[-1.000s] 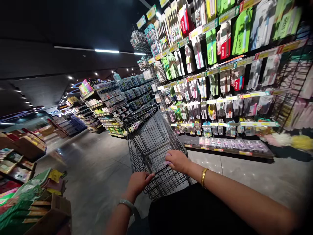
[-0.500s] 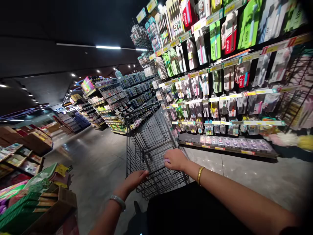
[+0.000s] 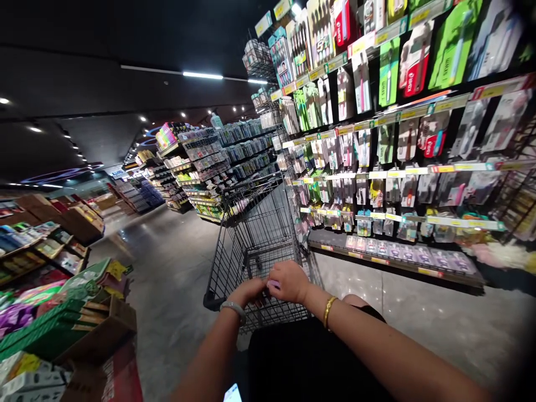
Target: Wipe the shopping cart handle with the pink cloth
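My right hand [image 3: 288, 281] is closed in a fist over the near end of a black wire shopping cart [image 3: 216, 254]. A small purple patch [image 3: 274, 284] shows at its fingers; I cannot tell what it is. Close against it, my left hand [image 3: 250, 290] has its thumb towards the right hand's fingers. The left fingers curl in and are partly hidden, and whatever may be between the hands does not show. A pale bangle [image 3: 234, 310] circles my left wrist, a gold bracelet [image 3: 329, 311] my right. Bare wire shows in the cart's basket.
On the right stands a rack of packaged toothbrushes [image 3: 388, 72] above a low bottom shelf [image 3: 402, 268]. Green boxes [image 3: 42, 326] and cartons line the left. More stocked shelves [image 3: 201, 148] stand ahead. A lit phone screen [image 3: 233, 393] shows at the bottom edge.
My hands have come together: the left moved right and slightly up, the right moved left. The view has shifted, so the rack sits further right, and the cart's near left corner now shows.
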A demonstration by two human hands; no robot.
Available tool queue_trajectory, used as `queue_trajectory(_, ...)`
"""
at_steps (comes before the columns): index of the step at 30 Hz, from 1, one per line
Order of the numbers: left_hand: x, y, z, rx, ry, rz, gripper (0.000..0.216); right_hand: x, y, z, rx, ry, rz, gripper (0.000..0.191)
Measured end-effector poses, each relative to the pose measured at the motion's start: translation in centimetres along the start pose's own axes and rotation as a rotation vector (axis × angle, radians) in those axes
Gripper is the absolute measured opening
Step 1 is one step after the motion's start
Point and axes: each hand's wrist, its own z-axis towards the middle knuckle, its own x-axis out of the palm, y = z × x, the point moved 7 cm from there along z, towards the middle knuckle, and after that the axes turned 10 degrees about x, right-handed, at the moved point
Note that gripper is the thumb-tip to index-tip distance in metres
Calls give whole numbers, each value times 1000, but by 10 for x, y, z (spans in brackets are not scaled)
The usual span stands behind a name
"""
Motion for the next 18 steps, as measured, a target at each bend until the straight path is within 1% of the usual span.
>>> queue_trajectory(2, 3, 5, 0, -15, 11, -77, 76, 1, 4, -4, -28, -21, 12, 25)
queue_trajectory(5, 6, 10, -1, -21, 0, -83, 78, 0, 6, -11, -85, -54, 39, 23)
queue_trajectory(8, 7, 14, -6, -36, -38, -98, 85, -2, 0, -14, -169, -53, 85, 23)
queue_trajectory(9, 7, 15, -9, -39, -51, -105, 87, -2, -6, -12, -176, -47, 103, 22)
queue_trajectory(11, 6, 14, -16, -38, -78, -111, 87, -5, -20, -5, -118, -46, 141, 20)
queue_trajectory(14, 2, 9, -27, -44, -113, -89, 83, -7, -38, 9, 53, -63, 168, 19)
queue_trajectory(16, 0, 7, -34, -65, -119, -63, 83, -3, -35, 15, 69, -28, 148, 19)
queue_trajectory(18, -1, 5, -42, -87, -119, -26, 85, 3, -23, 17, 18, 25, 128, 19)
